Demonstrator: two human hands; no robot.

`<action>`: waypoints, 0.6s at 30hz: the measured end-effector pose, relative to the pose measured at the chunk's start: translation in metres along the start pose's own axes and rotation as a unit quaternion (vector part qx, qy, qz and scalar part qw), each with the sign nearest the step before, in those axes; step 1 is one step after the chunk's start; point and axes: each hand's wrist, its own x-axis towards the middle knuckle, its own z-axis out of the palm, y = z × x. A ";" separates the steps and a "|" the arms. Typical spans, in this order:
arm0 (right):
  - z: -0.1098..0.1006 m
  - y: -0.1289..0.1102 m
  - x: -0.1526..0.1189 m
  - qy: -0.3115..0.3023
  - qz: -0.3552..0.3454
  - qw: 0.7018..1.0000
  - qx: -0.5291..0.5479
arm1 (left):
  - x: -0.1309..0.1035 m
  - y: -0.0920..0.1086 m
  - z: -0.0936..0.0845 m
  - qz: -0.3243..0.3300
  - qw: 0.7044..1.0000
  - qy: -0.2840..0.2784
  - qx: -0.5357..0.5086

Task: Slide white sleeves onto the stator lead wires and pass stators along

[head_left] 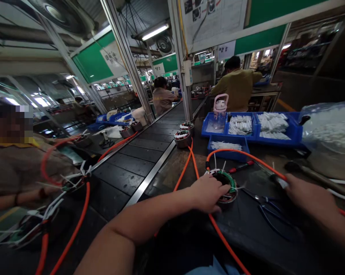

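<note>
A motor stator (226, 191), a ring with green and white winding ends and a few upright cable ties, sits on the dark bench before me. My left hand (208, 191) grips its near left rim, the thumb reaching over the opening. From the stator's back an orange cable (243, 153) arches to the right. My right hand (305, 196), slightly blurred, is closed around that cable; something dark beside its fingers is unclear. Blue-handled pliers (265, 208) lie between the stator and my right hand. Behind the stator is a red-handled tool (241, 167).
Blue bins (247, 141) of white sleeves and ties stand behind, beside a clear plastic bag (329, 133). A conveyor (135, 152) runs at left, with two stators (182, 138) at its edge. Across it a co-worker (14, 172) handles another stator. More orange cables cross the bench.
</note>
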 end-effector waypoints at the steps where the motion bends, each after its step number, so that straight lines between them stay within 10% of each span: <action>1: 0.003 -0.006 0.003 -0.049 -0.004 0.999 -0.019 | -0.003 0.003 0.005 -0.022 1.000 0.006 0.004; 8: 0.022 -0.047 0.005 -0.042 -0.113 0.978 -0.171 | 0.017 0.043 0.032 -0.210 0.974 0.078 -0.026; 13: 0.016 -0.035 -0.007 -0.006 -0.136 0.981 -0.137 | -0.029 0.003 0.014 -0.131 0.913 0.266 -0.280; 18: -0.010 -0.056 -0.050 0.029 -0.176 0.982 0.063 | -0.054 -0.050 0.010 -0.006 0.979 0.110 -0.172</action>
